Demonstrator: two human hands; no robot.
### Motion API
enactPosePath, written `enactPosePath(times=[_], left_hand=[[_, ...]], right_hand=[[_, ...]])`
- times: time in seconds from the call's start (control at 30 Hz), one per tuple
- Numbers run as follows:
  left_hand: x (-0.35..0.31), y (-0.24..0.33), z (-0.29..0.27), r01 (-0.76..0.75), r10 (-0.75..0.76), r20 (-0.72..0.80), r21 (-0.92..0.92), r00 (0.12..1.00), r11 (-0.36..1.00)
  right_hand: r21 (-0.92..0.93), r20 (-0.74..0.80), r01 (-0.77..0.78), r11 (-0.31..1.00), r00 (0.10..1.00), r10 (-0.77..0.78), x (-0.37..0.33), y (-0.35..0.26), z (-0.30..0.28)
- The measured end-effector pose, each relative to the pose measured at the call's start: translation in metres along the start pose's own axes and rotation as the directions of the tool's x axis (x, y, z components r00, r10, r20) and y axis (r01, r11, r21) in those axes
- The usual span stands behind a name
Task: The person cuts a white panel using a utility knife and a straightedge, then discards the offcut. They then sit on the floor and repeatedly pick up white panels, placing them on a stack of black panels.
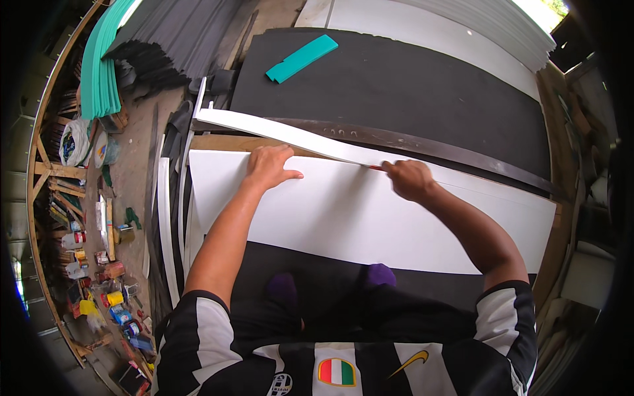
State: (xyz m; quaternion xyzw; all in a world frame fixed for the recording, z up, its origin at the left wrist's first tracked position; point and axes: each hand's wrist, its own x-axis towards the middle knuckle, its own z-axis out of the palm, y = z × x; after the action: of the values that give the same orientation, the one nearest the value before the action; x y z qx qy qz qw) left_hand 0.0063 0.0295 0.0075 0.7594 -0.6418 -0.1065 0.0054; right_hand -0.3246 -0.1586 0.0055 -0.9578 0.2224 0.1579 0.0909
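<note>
A wide white sheet (343, 218) lies across in front of me on black material. Along its far side a narrow white strip (264, 125) is parted from it at the left and lifts in a curve, while farther right the two still join. My left hand (269, 167) rests on the sheet's far edge, thumb spread away from the fingers. In my closed right hand (411, 179) is a knife (375, 167); only a bit of red and a thin tip show, at the point where strip and sheet meet.
Beyond the strip runs a dark metal bar (456, 158). A teal offcut (302, 58) lies on a black sheet (409, 86). Stacked teal strips (99, 72) and dark grey sheets (178, 39) stand at far left. Cans and containers (115, 298) clutter the left floor.
</note>
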Motion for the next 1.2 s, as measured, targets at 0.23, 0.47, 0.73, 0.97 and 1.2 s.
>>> enactPosePath(times=[0.23, 0.47, 0.73, 0.97, 1.2], left_hand=[[-0.002, -0.018, 0.012, -0.028, 0.02, -0.093, -0.088, 0.995, 0.996], [-0.022, -0.078, -0.019, -0.108, 0.088, -0.213, -0.081, 0.973, 0.991], [-0.034, -0.101, -0.039, 0.073, -0.07, -0.123, 0.019, 0.99, 0.997], [0.017, 0.024, 0.0, -0.043, 0.051, 0.031, -0.236, 0.998, 0.971], [0.017, 0.059, 0.014, -0.267, 0.207, -0.242, -0.246, 0.948, 0.932]], right_hand=[[0.019, -0.026, -0.143, 0.99, 0.989, 0.143, -0.094, 0.088, 0.004], [0.485, -0.234, -0.304, 0.82, 0.858, 0.457, -0.1, 0.139, 0.002], [0.27, 0.114, -0.575, 0.772, 0.816, 0.567, -0.074, 0.08, -0.042], [0.251, -0.011, -0.596, 0.763, 0.786, 0.618, -0.122, 0.052, -0.072], [0.371, -0.442, -0.274, 0.887, 0.788, 0.428, -0.129, 0.03, -0.042]])
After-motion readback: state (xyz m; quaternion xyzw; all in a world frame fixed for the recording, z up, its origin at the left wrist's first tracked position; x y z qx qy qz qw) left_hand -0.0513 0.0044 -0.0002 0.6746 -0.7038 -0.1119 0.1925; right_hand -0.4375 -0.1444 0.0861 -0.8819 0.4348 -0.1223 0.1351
